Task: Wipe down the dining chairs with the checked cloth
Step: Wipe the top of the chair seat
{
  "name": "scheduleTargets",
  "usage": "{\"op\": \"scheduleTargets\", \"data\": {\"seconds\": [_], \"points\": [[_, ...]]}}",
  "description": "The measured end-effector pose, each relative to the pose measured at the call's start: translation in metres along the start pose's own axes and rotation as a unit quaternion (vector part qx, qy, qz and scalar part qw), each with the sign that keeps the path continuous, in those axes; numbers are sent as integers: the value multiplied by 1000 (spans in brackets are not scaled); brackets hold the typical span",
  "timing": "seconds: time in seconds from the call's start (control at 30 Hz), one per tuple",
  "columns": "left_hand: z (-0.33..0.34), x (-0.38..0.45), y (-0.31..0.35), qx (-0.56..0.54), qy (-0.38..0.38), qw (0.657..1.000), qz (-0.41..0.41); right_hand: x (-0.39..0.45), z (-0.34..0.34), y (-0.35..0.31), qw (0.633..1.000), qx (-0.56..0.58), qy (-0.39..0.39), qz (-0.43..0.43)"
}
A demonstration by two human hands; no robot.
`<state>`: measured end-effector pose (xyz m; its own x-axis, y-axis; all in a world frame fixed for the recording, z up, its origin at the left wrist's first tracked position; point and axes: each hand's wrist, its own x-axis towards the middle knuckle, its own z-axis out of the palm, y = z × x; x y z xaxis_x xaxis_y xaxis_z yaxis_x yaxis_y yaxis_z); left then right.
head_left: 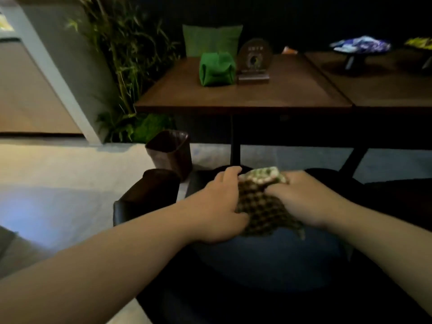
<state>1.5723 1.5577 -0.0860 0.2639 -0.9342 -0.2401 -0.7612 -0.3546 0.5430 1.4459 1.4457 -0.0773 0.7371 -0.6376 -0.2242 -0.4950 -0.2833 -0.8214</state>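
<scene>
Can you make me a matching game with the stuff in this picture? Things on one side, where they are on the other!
Things:
1. green fabric pouch
2. brown-and-cream checked cloth
3. dark brown square bin
4. green square cushion

Places:
A. on the floor beside the table
B. behind the table
C. on the wooden table
D. under both hands

Pairs: 1-C, 2-D, 3-A, 4-B

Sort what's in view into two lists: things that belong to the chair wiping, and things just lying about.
Part of the job:
checked cloth
dark chair seat under the cloth
left hand and right hand, both holding the cloth

Just lying about:
green fabric pouch on the table
table sign
green cushion
brown bin on the floor
bamboo plant
</scene>
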Motion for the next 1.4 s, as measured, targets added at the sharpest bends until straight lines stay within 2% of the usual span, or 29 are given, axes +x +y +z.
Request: {"op": "scheduleTargets", "data": {"seconds": [0.1, 0.17, 0.23, 0.4, 0.53, 0.7, 0.83, 0.97, 1.13, 1.23, 1.3, 1.33, 1.4], "points": [[-4, 3, -4, -80, -15, 996, -26, 2, 2, 5, 987, 108, -90, 72], [-5, 4, -3, -108, -15, 993, -34, 4, -1, 7, 967, 192, -110, 130], [-6, 4, -1, -121, -5, 992, -43, 5, -3, 8, 956, 225, -90, 163], [-4, 4, -10, -118, 51, 988, -80, 8, -7, 12, 967, 158, -30, 198], [0, 9, -16, -122, 88, 982, -110, 10, -12, 16, 961, 157, 25, 224], [-2, 21, -29, -195, 163, 946, -202, 15, -11, 19, 937, 200, 65, 280], [-4, 32, -35, -228, 171, 929, -238, 14, -3, 26, 909, 260, 63, 319], [-17, 60, -43, -180, 133, 950, -218, 26, 2, 30, 882, 299, 69, 358], [-50, 109, -72, -51, 14, 979, -198, 86, 7, 31, 920, 247, 95, 288], [-57, 137, -101, 4, -62, 977, -202, 140, 11, 33, 969, 141, 108, 174], [-53, 156, -121, 7, -98, 972, -211, 172, 16, 40, 991, 48, 113, 60], [-50, 165, -131, 5, -117, 968, -220, 186, 21, 46, 996, -15, 92, 4], [-41, 184, -154, -2, -160, 956, -245, 208, 38, 64, 985, -161, 4, -64]]}}
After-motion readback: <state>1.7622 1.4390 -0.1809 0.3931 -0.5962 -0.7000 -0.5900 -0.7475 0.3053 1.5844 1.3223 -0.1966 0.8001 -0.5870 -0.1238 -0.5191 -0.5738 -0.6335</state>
